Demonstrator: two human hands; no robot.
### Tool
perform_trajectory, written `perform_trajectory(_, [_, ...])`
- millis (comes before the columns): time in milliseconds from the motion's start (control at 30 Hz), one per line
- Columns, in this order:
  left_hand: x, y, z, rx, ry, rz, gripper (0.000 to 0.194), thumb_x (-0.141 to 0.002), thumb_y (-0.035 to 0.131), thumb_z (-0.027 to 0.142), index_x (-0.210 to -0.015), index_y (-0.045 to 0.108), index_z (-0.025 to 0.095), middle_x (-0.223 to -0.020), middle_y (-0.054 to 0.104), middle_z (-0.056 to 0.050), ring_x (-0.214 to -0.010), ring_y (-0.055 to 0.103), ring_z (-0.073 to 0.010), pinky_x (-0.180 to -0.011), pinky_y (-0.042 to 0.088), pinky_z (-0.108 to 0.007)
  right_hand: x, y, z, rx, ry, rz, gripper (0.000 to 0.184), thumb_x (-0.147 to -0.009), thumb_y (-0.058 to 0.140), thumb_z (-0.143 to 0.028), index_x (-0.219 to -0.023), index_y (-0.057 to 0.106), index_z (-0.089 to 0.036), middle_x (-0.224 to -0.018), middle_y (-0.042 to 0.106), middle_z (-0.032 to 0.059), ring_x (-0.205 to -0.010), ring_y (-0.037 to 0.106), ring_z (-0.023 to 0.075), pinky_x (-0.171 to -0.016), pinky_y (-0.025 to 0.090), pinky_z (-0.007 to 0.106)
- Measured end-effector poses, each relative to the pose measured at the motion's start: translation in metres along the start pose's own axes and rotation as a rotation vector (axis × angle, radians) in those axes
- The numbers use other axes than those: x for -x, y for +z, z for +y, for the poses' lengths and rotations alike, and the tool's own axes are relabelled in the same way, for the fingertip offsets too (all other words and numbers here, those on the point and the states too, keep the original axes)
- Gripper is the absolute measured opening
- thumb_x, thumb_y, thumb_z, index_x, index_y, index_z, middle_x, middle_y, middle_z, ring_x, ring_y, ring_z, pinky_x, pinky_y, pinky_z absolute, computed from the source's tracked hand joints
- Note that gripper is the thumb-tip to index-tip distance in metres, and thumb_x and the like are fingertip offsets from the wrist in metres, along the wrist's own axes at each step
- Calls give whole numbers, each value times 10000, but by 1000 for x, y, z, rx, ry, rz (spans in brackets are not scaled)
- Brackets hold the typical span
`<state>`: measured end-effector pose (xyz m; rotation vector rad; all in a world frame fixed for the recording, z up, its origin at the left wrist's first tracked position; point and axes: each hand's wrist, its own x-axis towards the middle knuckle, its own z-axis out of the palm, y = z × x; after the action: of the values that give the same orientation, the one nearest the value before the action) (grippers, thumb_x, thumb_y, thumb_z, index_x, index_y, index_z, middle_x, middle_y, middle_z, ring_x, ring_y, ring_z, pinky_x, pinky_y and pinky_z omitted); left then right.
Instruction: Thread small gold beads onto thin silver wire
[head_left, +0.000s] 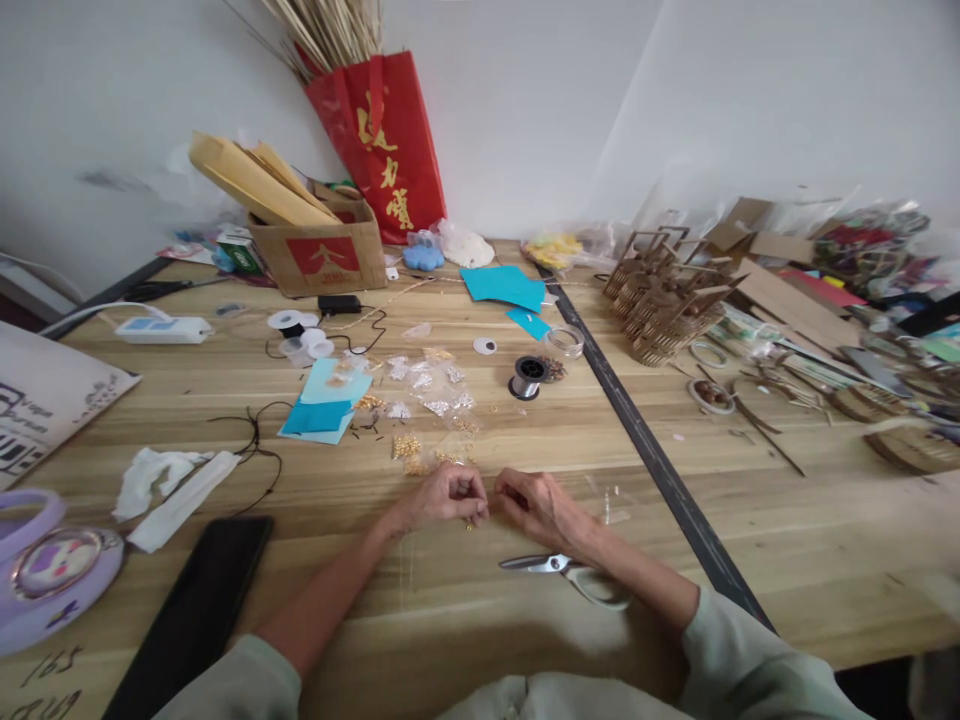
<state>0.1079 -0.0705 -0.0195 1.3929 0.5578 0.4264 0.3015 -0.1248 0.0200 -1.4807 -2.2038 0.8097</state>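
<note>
Above the wooden table, my left hand [452,495] has its fingers curled into a pinch, with a tiny gold bead [469,525] showing just under the fingertips. Facing it a short gap away, my right hand [536,503] is also closed in a pinch. What sits between its fingertips is too small to make out. Scissors [559,566] with pale handles lie below my right hand, blades pointing left. Beyond my left hand are small clear bags of gold beads [409,447] and silver pieces [424,375]. A spool of wire [528,377] stands farther back.
Blue paper sheets [322,405] lie left of the beads, near a black cord [255,440]. A dark phone [199,610] rests at the lower left. Woven bamboo baskets [660,300] and strips crowd the right. A cardboard box [322,250] and red bag [390,150] stand behind.
</note>
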Motion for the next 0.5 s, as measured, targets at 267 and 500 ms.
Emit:
perform_trajectory(267, [0,0,3,-12,-38,2,314,-736,689,402,-709,567,114,-653,662,-49,-556,623,-102,-544,481,-203,-2,10,11,-75,-45,14,142,-844,483,-196,-781,602,-149,-583,542,-31,-497,420,66,-506,301,177])
perform_trajectory(500, [0,-1,3,-37,-46,-6,313,-730,687,405,-698,567,118,-655,660,-49,-539,609,-100,-517,465,-198,0,4,15,-3,-38,17,109,-838,504,-188,-796,602,-166,-594,556,-30,-500,463,77,-523,340,183])
